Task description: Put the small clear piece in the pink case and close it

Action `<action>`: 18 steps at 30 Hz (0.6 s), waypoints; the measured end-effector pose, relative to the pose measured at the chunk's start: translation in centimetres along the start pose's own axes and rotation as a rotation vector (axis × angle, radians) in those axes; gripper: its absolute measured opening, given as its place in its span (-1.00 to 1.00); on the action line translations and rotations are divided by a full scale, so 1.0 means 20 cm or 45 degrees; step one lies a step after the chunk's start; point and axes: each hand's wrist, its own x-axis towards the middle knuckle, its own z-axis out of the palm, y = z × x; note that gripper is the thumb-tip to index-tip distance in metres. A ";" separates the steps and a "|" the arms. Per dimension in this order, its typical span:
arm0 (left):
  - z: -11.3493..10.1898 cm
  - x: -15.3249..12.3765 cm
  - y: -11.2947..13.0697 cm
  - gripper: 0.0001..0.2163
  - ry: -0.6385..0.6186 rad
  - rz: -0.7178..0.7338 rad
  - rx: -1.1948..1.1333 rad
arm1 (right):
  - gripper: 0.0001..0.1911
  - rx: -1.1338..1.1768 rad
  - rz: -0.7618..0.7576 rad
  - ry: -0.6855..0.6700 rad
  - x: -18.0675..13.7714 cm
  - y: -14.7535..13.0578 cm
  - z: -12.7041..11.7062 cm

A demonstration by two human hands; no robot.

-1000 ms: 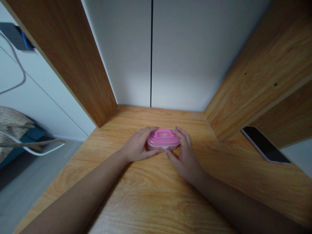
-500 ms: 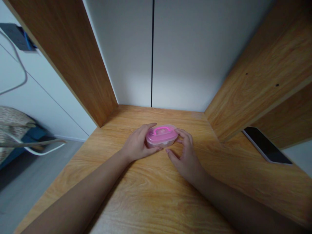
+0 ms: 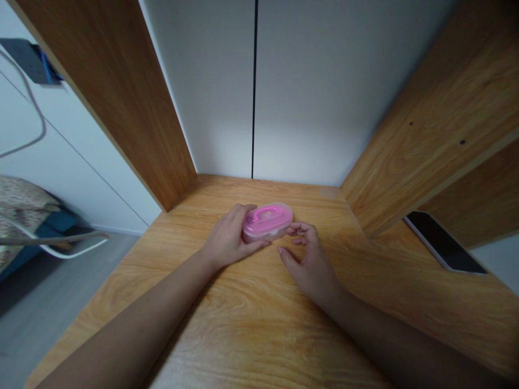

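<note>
An oval plastic container [image 3: 268,222] with a pink lid, a bright pink handle on top and a clear body rests on the wooden tabletop [image 3: 243,324]. My left hand [image 3: 227,237] grips its left end, thumb along the near side and fingers around the far side. At the right end, my right hand [image 3: 310,259] has its fingers bent and parted, with the fingertips at the container's edge. The right thumb stays apart from it, and I see nothing held in that hand. What is inside the container cannot be made out.
A dark-screened phone or tablet [image 3: 444,243] lies on the right of the tabletop beside a wooden panel [image 3: 425,124]. White panels [image 3: 304,97] stand behind. On the left, a wooden upright [image 3: 121,108] rises, with patterned cloth [image 3: 22,210] and a white cable [image 3: 73,254] beyond.
The container has turned slightly, its right end swinging away from me. My right fingers have slid down from the lid's right edge toward its near side. The left hand keeps its grip.
</note>
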 end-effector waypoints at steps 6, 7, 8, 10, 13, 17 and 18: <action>0.00 0.00 0.00 -0.30 0.000 0.040 -0.048 | -0.56 0.008 -0.018 -0.022 -0.01 0.00 0.00; 0.00 0.00 -0.01 -0.30 -0.003 0.046 -0.057 | -0.55 0.000 -0.025 -0.007 -0.01 0.00 0.00; 0.00 0.00 -0.01 -0.30 -0.007 0.047 -0.062 | -0.55 -0.010 -0.035 0.010 -0.01 0.00 -0.01; 0.00 -0.01 -0.01 -0.31 -0.006 0.048 -0.069 | -0.53 -0.032 -0.072 0.048 0.00 0.01 -0.01; 0.00 -0.01 -0.01 -0.30 0.006 0.083 -0.078 | -0.48 -0.060 -0.127 0.087 0.01 0.01 -0.02; 0.00 -0.02 -0.02 -0.32 0.012 0.131 -0.067 | -0.36 -0.019 -0.133 0.055 0.01 0.01 -0.02; 0.01 -0.02 -0.02 -0.33 0.009 0.137 -0.069 | -0.33 -0.004 -0.128 0.039 0.01 0.02 -0.01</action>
